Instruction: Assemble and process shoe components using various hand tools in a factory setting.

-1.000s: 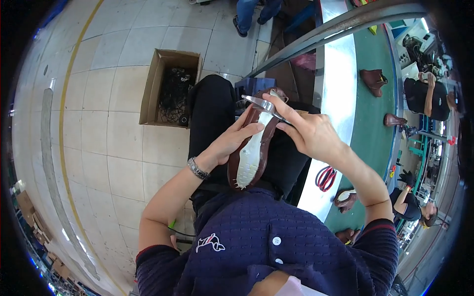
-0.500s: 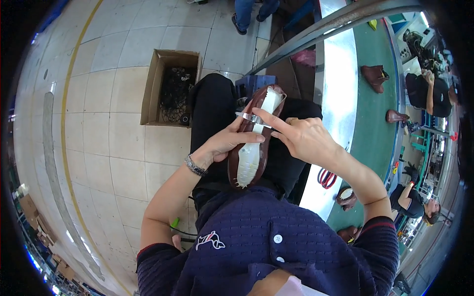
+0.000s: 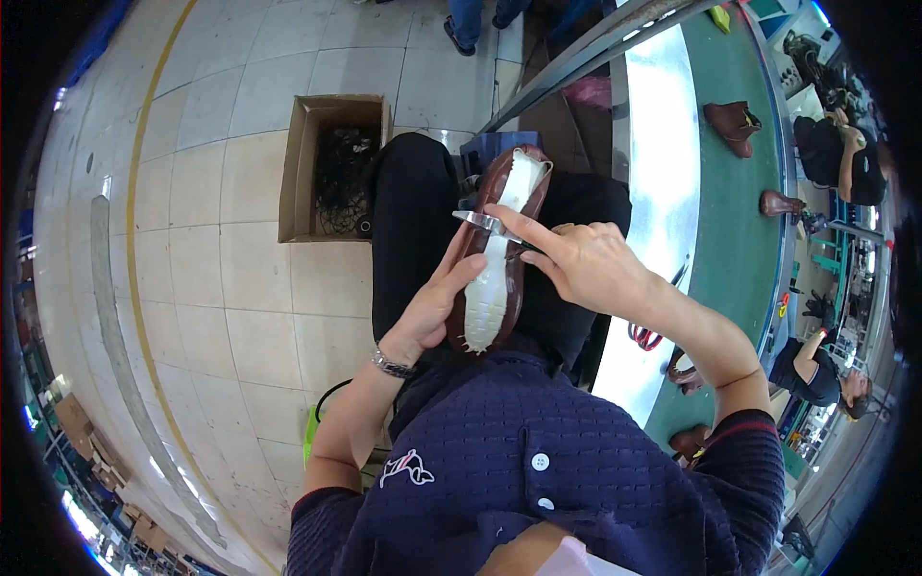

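A brown leather shoe (image 3: 496,182) lies sole up over my lap, its toe-to-heel length running away from me. A white strip (image 3: 486,305) covers its underside, with a jagged edge at the near end. My left hand (image 3: 434,307) grips the shoe from the left, thumb near the white strip and fingers partly hidden beneath. My right hand (image 3: 588,264) is closed on a knife with a flat shiny blade (image 3: 473,219). Its index finger presses along the blade, which crosses the shoe's narrow middle. Most of the handle is hidden in the palm.
Left of my legs stands an open cardboard box (image 3: 286,197) holding dark stringy scraps. A metal ledge (image 3: 658,125) and green conveyor belt (image 3: 722,230) with brown shoes run along my right. Scissors with red handles (image 3: 643,336) lie on the ledge. Co-workers are at far right.
My left thumb has slid left, off the middle of the white strip. The shoe and blade have shifted slightly away from me, the blade tip now pointing further left.
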Demonstrator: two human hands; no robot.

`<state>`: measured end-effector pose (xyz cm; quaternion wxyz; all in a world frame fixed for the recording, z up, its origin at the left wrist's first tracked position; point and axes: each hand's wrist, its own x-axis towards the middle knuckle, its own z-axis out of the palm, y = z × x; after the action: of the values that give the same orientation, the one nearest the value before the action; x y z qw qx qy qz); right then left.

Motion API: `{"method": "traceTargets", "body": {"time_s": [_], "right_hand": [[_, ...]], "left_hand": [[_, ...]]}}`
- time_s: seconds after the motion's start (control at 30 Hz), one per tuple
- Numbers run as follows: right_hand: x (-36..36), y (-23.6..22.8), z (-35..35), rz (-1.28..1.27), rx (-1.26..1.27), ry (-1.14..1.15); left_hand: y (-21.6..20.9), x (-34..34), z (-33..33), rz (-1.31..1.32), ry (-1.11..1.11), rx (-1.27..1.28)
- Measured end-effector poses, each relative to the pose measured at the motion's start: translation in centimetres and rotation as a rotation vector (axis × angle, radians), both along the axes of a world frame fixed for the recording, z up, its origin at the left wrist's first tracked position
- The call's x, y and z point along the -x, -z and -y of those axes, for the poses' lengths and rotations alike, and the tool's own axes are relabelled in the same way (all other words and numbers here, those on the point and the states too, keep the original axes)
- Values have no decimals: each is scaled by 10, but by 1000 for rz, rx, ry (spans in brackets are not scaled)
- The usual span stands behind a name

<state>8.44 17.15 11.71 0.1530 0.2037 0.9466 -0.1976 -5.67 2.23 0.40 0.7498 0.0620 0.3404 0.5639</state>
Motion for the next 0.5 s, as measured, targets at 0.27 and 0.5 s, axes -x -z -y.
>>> {"method": "traceTargets", "body": {"time_s": [0.27,0.5], "right_hand": [[-3,1,16,-20,61,-131],[-5,-13,32,-160,87,-55]], "left_hand": [[3,5,4,29,92,85],[8,9,10,84,165,111]]}}
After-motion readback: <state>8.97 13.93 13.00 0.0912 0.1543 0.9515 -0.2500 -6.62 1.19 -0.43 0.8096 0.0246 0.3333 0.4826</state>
